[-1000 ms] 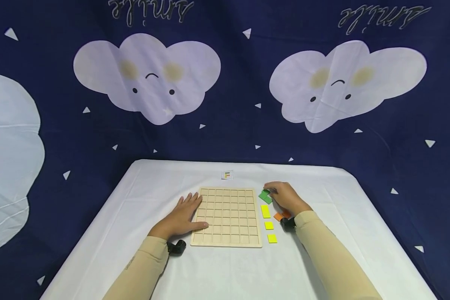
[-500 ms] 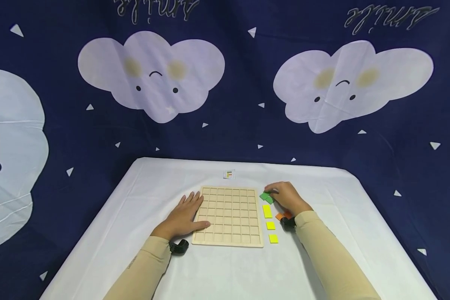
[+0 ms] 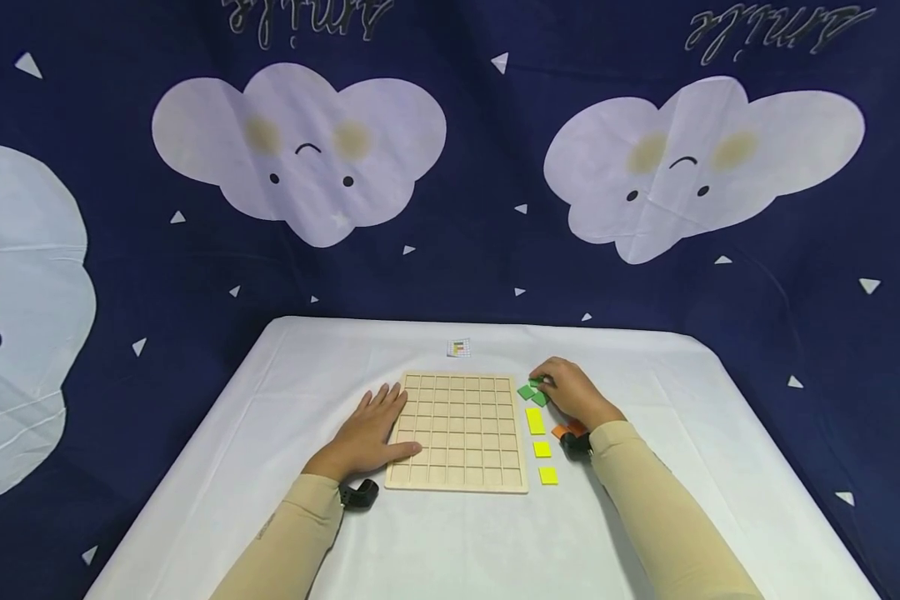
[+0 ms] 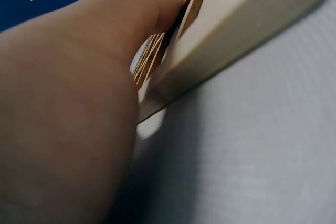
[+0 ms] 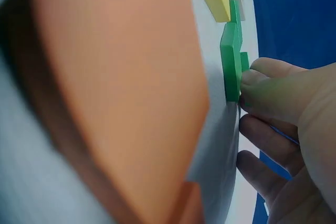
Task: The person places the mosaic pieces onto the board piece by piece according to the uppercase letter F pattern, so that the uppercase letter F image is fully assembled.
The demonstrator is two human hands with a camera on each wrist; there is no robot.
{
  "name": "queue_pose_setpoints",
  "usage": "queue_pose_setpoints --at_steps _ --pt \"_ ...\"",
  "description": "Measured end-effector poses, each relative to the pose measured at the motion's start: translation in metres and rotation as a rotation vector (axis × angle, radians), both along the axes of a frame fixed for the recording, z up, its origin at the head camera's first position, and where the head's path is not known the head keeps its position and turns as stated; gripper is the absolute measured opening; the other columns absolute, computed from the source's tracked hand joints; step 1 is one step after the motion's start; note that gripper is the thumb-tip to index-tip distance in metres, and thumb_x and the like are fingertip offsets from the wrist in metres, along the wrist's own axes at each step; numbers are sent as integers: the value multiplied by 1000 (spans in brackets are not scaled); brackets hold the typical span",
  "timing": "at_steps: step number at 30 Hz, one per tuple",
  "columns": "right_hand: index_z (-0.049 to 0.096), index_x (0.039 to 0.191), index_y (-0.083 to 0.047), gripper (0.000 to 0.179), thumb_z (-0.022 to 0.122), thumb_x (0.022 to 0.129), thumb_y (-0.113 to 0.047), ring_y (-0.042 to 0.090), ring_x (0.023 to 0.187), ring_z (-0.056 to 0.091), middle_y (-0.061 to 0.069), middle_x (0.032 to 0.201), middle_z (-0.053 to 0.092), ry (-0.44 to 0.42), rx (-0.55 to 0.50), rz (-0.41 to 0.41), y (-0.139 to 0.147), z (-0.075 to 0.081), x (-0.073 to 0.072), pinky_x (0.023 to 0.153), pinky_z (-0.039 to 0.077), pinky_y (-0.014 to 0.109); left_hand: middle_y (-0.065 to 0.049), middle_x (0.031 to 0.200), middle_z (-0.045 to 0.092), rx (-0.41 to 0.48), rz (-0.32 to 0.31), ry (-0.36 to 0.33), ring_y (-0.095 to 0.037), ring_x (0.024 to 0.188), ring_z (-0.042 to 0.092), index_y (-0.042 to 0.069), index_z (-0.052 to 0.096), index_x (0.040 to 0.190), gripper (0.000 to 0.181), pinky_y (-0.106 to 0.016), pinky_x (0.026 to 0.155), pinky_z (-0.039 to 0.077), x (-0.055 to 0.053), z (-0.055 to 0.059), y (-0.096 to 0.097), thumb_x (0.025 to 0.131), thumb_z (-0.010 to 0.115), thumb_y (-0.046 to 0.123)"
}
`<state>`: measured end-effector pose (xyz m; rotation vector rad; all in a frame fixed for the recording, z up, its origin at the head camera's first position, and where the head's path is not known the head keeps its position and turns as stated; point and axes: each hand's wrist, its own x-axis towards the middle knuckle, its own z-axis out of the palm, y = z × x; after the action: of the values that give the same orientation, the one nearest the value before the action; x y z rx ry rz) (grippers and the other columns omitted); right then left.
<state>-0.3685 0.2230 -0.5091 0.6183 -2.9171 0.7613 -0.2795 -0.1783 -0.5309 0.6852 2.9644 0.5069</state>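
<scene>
My left hand (image 3: 366,433) lies with its fingers spread on the left edge of a wooden grid board (image 3: 456,482). In the left wrist view, its thumb (image 4: 149,6) reaches over the board's rim (image 4: 210,51). To the right of the board, my right hand (image 3: 573,392) pinches a small green tile (image 3: 536,382) between thumb and fingers. Two more green tiles, a nearer one (image 3: 540,399) and a left one (image 3: 526,392), lie just below the fingertips. The right wrist view shows a green tile (image 5: 231,59) right by the thumb, while the pinched one is mostly hidden.
Several yellow tiles (image 3: 535,421) form a column along the board's right side. Orange tiles (image 3: 561,432) lie partly under the right wrist, looming large in that wrist view. A small printed pattern card (image 3: 459,348) sits behind the board on the white-covered table (image 3: 420,550).
My right hand has shifted slightly away from me, and the green tile in its fingers has separated from the other two. The left hand stays on the board.
</scene>
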Motion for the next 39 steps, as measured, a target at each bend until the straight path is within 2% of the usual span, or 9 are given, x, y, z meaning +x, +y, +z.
queue_pose_setpoints --at_steps 9,15,26,32,39 --pt "77 120 -3 21 67 102 0 34 122 62 12 122 69 -11 -11 -45 -4 3 1 110 46 51 -17 173 14 -12 9 -6 -32 159 7 0 26 166 109 -48 127 2 0 -1 1 93 58 74" --pt "77 120 -2 20 70 101 -2 35 123 62 13 124 69 9 -58 -35 -15 5 3 109 46 51 -16 173 12 -26 10 -19 -31 159 6 1 24 166 109 -46 127 0 0 2 0 93 58 75" --pt "79 117 -5 18 73 101 -6 30 117 66 9 121 69 40 -93 37 -43 12 8 100 56 44 -15 173 12 -20 5 -10 -30 159 4 2 24 166 110 -45 126 -2 0 -2 -1 93 56 77" --pt "78 116 -6 16 74 100 -5 31 116 66 8 121 69 50 -128 78 -54 19 12 98 57 42 -16 173 13 -6 2 0 -31 159 6 1 25 166 108 -46 127 0 1 -1 0 94 57 75" --pt "78 116 -6 17 74 100 -6 28 116 66 6 121 69 28 -134 99 -70 19 14 98 57 39 -19 172 17 19 1 13 -34 159 10 -1 28 165 107 -49 127 3 2 0 0 93 61 71"
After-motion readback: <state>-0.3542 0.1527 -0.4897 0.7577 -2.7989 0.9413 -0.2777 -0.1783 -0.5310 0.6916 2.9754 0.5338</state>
